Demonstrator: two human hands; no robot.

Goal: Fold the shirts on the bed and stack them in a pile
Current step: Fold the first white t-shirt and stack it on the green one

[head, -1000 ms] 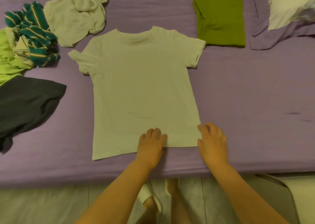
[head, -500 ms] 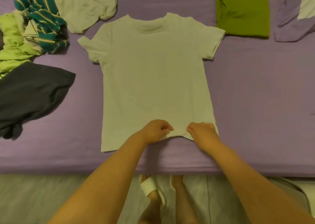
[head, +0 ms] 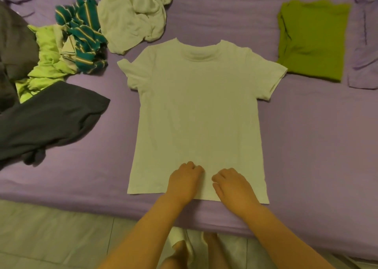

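Observation:
A white T-shirt (head: pixel 199 113) lies spread flat on the purple bed (head: pixel 319 146), collar away from me and sleeves out. Both my hands rest side by side on its lower middle, just above the hem. My left hand (head: pixel 185 181) presses the cloth with bent fingers, knuckles up. My right hand (head: pixel 232 184) lies on the cloth with its fingers pointing left. The hem under them looks straight and flat. A folded olive-green shirt (head: pixel 313 39) sits at the far right.
Unfolded clothes lie on the left: a dark grey garment (head: pixel 47 123), a lime-green one (head: pixel 47 68), a teal striped one (head: pixel 83 37) and a crumpled white one (head: pixel 135 21). A purple pillow edge (head: pixel 366 43) is far right. The bed's near edge meets tiled floor (head: pixel 51 234).
Both hands moved from the hem's right part to its middle, pinched it, and now lie on the cloth just above the hem. The view has shifted.

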